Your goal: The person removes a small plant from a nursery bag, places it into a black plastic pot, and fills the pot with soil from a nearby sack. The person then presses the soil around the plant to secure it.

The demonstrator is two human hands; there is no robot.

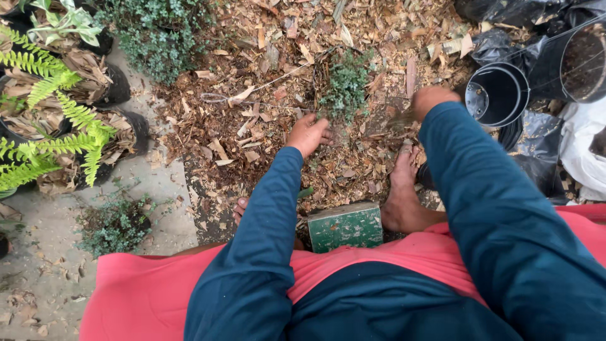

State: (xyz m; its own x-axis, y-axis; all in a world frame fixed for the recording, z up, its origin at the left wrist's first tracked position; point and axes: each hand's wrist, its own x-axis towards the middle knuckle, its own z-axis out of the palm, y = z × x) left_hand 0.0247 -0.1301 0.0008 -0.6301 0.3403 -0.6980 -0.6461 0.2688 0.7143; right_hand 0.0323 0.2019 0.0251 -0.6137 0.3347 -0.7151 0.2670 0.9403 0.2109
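A small plant with tiny grey-green leaves [346, 85] stands in a heap of brown wood chips and dry leaf bits [265, 69]. My left hand [308, 133] rests on the chips at the plant's near left side, fingers curled toward its base. My right hand [431, 100] is down in the chips just right of the plant, knuckles up; what it grips, if anything, is hidden. Both arms wear dark blue sleeves. I sit on a green block [346, 226], with a bare foot [401, 189] beside it.
Stacked empty black pots [497, 95] stand at the right with black bags [536, 136] and a white sack [584, 148]. Potted ferns [57, 120] line the left edge. A bushy small-leaved plant [158, 31] grows at the top left, a smaller one [117, 224] on the concrete.
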